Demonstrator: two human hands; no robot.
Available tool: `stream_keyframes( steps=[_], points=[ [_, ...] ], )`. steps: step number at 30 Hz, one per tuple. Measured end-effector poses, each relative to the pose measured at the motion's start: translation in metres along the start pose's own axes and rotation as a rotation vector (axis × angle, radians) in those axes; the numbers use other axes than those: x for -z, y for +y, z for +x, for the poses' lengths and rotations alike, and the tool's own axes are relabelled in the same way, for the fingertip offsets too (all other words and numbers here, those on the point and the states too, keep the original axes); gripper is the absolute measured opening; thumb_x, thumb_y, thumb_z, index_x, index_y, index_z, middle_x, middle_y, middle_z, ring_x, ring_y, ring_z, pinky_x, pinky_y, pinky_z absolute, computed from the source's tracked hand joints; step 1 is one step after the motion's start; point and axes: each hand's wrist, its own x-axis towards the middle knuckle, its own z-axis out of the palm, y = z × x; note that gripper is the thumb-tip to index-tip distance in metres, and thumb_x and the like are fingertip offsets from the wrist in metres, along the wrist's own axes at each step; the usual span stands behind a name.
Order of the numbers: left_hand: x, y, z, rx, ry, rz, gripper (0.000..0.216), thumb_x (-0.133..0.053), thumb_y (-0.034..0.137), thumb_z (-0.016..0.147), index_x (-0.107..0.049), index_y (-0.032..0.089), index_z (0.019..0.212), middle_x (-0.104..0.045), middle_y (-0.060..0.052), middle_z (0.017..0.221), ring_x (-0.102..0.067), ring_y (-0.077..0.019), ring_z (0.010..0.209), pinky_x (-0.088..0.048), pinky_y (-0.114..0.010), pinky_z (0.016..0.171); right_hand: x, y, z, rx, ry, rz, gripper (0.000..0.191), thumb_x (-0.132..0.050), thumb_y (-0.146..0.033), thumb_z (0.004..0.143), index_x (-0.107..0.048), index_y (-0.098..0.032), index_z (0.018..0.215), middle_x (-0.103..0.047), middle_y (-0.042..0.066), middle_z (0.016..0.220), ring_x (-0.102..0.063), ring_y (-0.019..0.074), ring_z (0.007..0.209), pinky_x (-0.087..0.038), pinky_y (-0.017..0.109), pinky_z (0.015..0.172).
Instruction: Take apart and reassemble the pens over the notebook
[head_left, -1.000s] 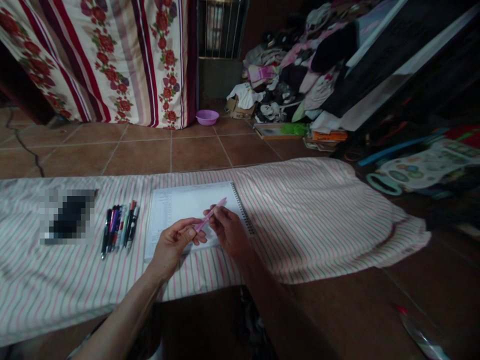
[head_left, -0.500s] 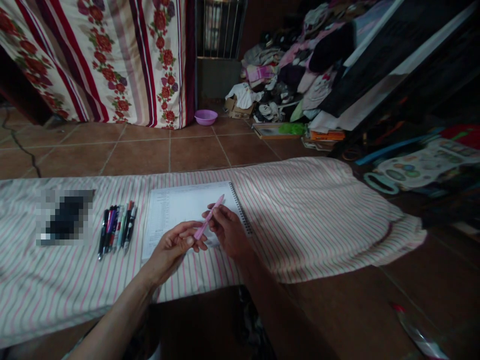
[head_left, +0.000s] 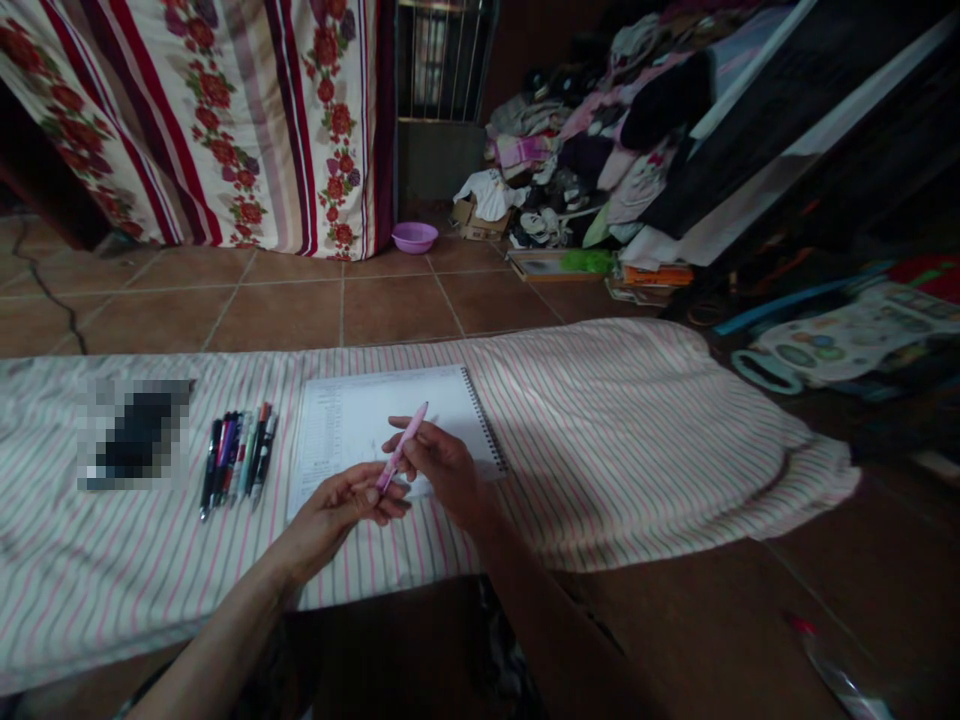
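Note:
A pink pen (head_left: 395, 457) is held between both hands over a white spiral notebook (head_left: 352, 420). My right hand (head_left: 439, 470) pinches the pen's upper part, fingers closed on it. My left hand (head_left: 337, 510) sits just below, its fingertips closed on the pen's lower end. The notebook lies open on a pink-and-green striped cloth (head_left: 637, 440) spread over the floor. A row of several pens (head_left: 238, 458) lies on the cloth to the notebook's left.
A blurred dark object (head_left: 135, 435) lies at the far left on the cloth. Beyond are brown floor tiles (head_left: 300, 300), a floral curtain (head_left: 225, 110), a purple bowl (head_left: 415, 236) and a heap of clothes (head_left: 592, 150). Toys (head_left: 840, 340) lie at the right.
Both hands with the pink pen have shifted slightly left and toward me. The pen now stands more upright.

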Motion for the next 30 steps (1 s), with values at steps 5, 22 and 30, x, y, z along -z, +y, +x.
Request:
stream_keyframes(
  steps=[5,22,30],
  points=[
    [0.0009,-0.0014,-0.0022,0.002,0.015,-0.007,0.028,-0.061,0.030,0.081,-0.063,0.013,0.104,-0.067,-0.011,0.094,-0.062,-0.0181,0.081,-0.043,-0.028,0.071,-0.0034,-0.0017,-0.0029,0.016,-0.074,-0.071,0.027,-0.051,-0.028,0.085,-0.061,-0.021,0.109,-0.067,0.004,0.091,-0.058,0.0104,0.067,-0.047,0.025,0.061],
    [-0.0037,-0.0023,0.0006,-0.014,-0.046,0.085,0.023,-0.058,0.032,0.083,-0.065,0.013,0.094,-0.066,-0.009,0.087,-0.060,-0.0167,0.078,-0.044,-0.028,0.071,-0.0037,-0.0063,-0.0053,0.054,-0.101,-0.194,0.030,-0.053,-0.028,0.083,-0.062,-0.020,0.110,-0.068,0.004,0.089,-0.061,0.0116,0.069,-0.050,0.025,0.062],
    [-0.0043,-0.0050,0.0006,-0.008,-0.052,0.076,0.023,-0.057,0.031,0.084,-0.063,0.013,0.096,-0.066,-0.010,0.090,-0.061,-0.0176,0.078,-0.044,-0.029,0.071,-0.0042,-0.0033,-0.0029,-0.001,-0.064,-0.161,0.030,-0.053,-0.025,0.081,-0.061,-0.020,0.109,-0.068,0.003,0.089,-0.061,0.0104,0.068,-0.049,0.024,0.062]
  ],
)
